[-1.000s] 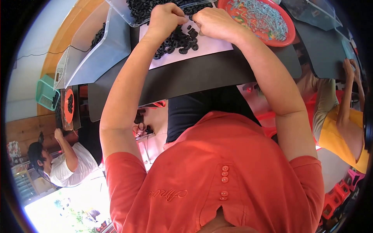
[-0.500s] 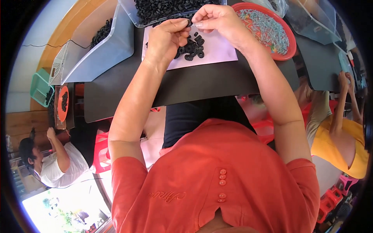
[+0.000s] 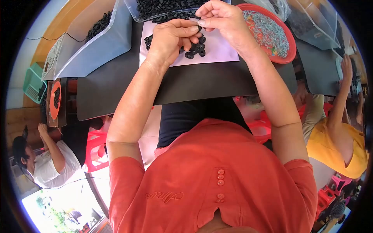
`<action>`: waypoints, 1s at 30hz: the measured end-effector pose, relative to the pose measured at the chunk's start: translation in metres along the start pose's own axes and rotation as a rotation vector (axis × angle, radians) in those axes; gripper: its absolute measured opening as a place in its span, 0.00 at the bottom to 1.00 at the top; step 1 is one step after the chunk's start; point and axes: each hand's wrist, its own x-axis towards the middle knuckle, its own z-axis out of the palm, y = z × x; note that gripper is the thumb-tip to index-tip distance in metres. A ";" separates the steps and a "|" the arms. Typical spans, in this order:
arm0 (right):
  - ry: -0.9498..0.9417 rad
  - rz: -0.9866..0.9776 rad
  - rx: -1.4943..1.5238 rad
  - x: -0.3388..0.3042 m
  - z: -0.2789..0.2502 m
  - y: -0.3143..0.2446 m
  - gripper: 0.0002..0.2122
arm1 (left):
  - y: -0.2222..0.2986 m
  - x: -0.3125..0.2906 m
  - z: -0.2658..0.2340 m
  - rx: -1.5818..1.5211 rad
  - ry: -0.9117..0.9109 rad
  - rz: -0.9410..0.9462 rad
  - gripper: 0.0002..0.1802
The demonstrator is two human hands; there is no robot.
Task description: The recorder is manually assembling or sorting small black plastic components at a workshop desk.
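While the left hand (image 3: 171, 35) pinches a black part (image 3: 199, 28) (right hand (image 3: 224, 19): hold unclear), a red tray (image 3: 284, 60) holds silvery pieces (image 3: 272, 33).

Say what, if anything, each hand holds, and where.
The left hand pinches a black piece at the thumb tip; which part it grips is too hidden to tell. Whether the right hand holds anything cannot be told.

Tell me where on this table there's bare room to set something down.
The black tabletop looks bare between the white sheet and the table's near edge, and left of the left forearm, nearer than the translucent bin. Crowded: the sheet around its black parts, under the left hand and right hand, and beyond it, by the heaped tub.
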 end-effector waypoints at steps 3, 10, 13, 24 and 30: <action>0.018 -0.027 0.037 -0.002 0.004 -0.002 0.04 | -0.001 0.000 0.000 -0.021 -0.005 0.003 0.08; -0.068 -0.002 0.109 -0.009 0.008 -0.009 0.01 | -0.002 -0.001 -0.004 -0.068 0.002 0.076 0.08; 0.050 -0.263 -0.234 -0.002 0.005 0.006 0.01 | -0.002 0.001 -0.007 -0.103 0.049 0.099 0.07; -0.128 -0.518 -1.443 0.011 -0.008 0.044 0.09 | -0.004 0.003 -0.014 -0.136 0.122 0.148 0.10; -0.076 -0.564 -1.479 0.011 -0.002 0.040 0.10 | -0.004 0.005 -0.015 -0.118 0.153 0.149 0.10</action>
